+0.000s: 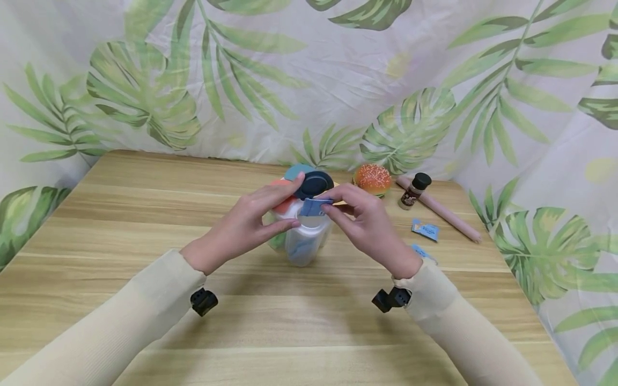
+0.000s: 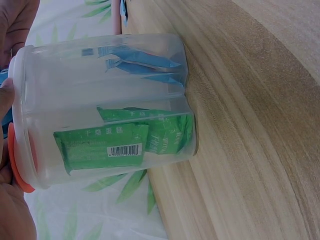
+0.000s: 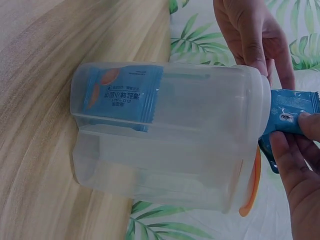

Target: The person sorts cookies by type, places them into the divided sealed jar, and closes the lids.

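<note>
A clear plastic container with separate compartments stands on the wooden table, one dark round lid flipped up. My right hand pinches a blue snack packet by its edge, right at the opening below that lid. With fingers fairly straight, my left hand rests at the container's top, index finger by the dark lid and thumb at the front rim. Through the wall, blue packets show at the bottom of one compartment and green packets in another. An orange lid covers part of the top.
Behind the container to the right sits a toy-like hamburger. Further right are a small black-capped jar, a long pink rod and a flat blue packet with another one partly behind my right wrist. A leaf-patterned cloth hangs behind the table.
</note>
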A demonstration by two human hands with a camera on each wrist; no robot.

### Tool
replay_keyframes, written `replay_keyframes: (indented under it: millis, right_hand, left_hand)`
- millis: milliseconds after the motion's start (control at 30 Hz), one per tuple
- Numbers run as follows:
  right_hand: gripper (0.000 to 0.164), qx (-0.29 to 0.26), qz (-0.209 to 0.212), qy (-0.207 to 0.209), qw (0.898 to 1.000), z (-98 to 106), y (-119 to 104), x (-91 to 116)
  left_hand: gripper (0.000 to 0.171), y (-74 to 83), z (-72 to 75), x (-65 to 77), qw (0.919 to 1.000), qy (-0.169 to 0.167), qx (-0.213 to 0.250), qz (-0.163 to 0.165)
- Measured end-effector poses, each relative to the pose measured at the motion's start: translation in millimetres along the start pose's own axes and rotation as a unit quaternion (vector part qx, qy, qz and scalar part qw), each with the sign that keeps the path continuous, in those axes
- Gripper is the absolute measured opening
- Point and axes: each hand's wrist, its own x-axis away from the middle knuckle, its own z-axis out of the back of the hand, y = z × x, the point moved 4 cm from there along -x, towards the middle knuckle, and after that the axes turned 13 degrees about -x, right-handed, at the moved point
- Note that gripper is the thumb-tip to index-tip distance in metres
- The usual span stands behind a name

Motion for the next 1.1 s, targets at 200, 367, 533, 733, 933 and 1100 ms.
replay_keyframes:
  millis: [200,367,533,733,933,1100]
  right_hand:
    - [0.019,0.033,0.015,-0.026,0.999,-4.5,1.8,0.4]
    - [0.023,0.041,0.026,-0.030,0.998,-6.5,4.9,2.0]
    - [0.024,0.042,0.038,-0.025,0.998,-5.8,7.1,4.5]
    - [0.029,0.056,0.057,-0.024,0.996,-5.2,5.9,6.6]
    - [0.027,0.088,0.075,-0.063,0.991,-7.0,6.5,5.3]
    - [0.023,0.121,0.086,-0.080,0.986,-7.1,8.2,5.3]
  left_hand:
    - [0.085,-0.5,-0.3,0.7,1.0000,-0.001,0.003,0.003]
    - [0.084,-1.3,-0.8,1.3,1.0000,-0.001,0.000,0.005]
    - [0.084,-0.4,-0.2,1.1,1.0000,0.000,0.002,0.003]
    - [0.084,0.1,0.3,1.2,1.0000,0.003,0.003,-0.001]
    - [0.085,-0.4,0.1,1.6,1.0000,0.003,0.002,0.001]
    - [0.084,0.2,0.3,1.1,1.0000,0.001,0.000,0.003]
